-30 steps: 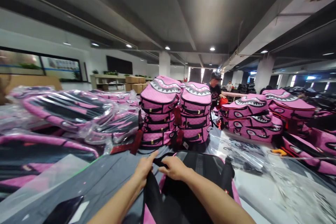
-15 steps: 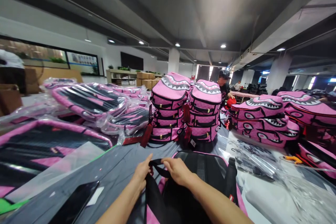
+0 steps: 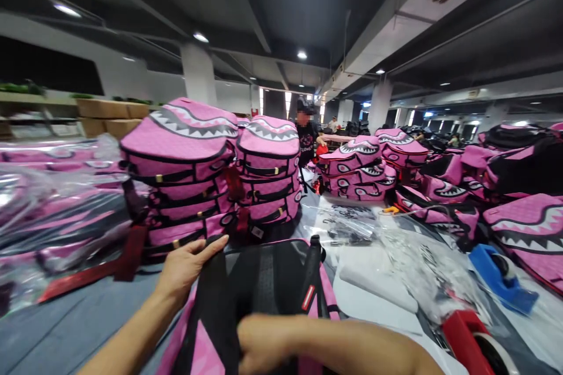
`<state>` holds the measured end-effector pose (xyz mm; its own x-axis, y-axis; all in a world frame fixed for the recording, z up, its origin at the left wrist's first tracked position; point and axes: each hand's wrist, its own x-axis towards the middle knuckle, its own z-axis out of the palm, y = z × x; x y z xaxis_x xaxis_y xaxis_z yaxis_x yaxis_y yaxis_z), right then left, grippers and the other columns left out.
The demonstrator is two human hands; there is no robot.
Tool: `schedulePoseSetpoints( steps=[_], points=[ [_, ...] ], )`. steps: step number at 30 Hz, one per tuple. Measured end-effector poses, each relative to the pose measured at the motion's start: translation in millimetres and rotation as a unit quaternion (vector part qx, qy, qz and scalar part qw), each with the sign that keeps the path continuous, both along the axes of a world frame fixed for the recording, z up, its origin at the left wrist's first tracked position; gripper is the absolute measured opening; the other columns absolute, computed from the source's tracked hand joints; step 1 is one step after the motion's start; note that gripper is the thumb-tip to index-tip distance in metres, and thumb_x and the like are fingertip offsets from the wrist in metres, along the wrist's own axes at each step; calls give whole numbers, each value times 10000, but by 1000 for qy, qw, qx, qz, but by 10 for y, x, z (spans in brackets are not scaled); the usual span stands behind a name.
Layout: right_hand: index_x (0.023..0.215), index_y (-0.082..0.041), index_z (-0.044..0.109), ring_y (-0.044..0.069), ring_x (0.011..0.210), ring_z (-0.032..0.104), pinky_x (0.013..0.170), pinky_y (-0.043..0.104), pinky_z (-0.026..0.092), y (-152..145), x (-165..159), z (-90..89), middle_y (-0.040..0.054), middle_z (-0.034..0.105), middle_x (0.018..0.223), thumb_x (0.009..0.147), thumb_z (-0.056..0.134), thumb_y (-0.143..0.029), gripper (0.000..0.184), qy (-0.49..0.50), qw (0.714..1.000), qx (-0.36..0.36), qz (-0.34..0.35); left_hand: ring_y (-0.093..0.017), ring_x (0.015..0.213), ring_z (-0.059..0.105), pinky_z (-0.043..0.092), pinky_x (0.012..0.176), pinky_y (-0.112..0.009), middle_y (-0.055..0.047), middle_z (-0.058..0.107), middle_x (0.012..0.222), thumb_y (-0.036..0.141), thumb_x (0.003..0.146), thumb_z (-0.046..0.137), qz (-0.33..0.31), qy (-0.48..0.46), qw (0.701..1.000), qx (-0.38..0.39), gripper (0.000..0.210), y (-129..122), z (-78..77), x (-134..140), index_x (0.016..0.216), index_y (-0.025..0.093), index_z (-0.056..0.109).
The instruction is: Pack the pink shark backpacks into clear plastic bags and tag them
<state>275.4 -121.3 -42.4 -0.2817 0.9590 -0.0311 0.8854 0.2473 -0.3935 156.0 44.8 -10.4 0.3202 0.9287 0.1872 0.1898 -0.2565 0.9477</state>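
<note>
A black-and-pink backpack (image 3: pixel 268 275) lies before me, its padded black back panel facing up. My left hand (image 3: pixel 187 263) is at its upper left corner, closed on the top of the black shoulder strap (image 3: pixel 210 281). Over the lower middle of the pack is my right hand (image 3: pixel 264 337), smeared by motion, its fingers hidden. The other shoulder strap (image 3: pixel 312 275), with a small red-and-white label, runs down the right side of the panel.
Stacked pink shark-mouth backpacks (image 3: pixel 185 146) stand just beyond, with plastic-wrapped ones (image 3: pixel 65 217) on the left. To the right lie clear plastic bags (image 3: pixel 422 269), a blue tape dispenser (image 3: pixel 501 281) and a red one (image 3: pixel 470 340). A co-worker (image 3: pixel 307 135) stands behind the stacks.
The view has swung right, bringing the tape dispensers into sight. My right hand has left the black strap at the top and come down over the pack; my left hand stays at the upper left.
</note>
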Motion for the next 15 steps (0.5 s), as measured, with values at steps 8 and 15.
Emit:
schedulePoseSetpoints(
  steps=[8, 15],
  points=[
    [1048, -243, 735, 206, 833, 725, 693, 249, 477, -618, 823, 479, 27, 766, 897, 953, 609, -600, 391, -9, 976, 99, -195, -337, 840, 634, 488, 852, -471, -99, 657, 854, 525, 758, 605, -1, 174, 968, 178, 318, -295, -659, 644, 806, 211, 614],
    [955, -137, 699, 321, 880, 739, 707, 334, 490, -49, 1504, 785, 185, 761, 913, 876, 716, -395, 270, -101, 866, 72, -485, -352, 1203, 522, 369, 1050, -552, -176, 644, 1251, 332, 913, 556, -110, 177, 895, 393, 329, -478, -415, 824, 1190, 189, 659]
  ],
)
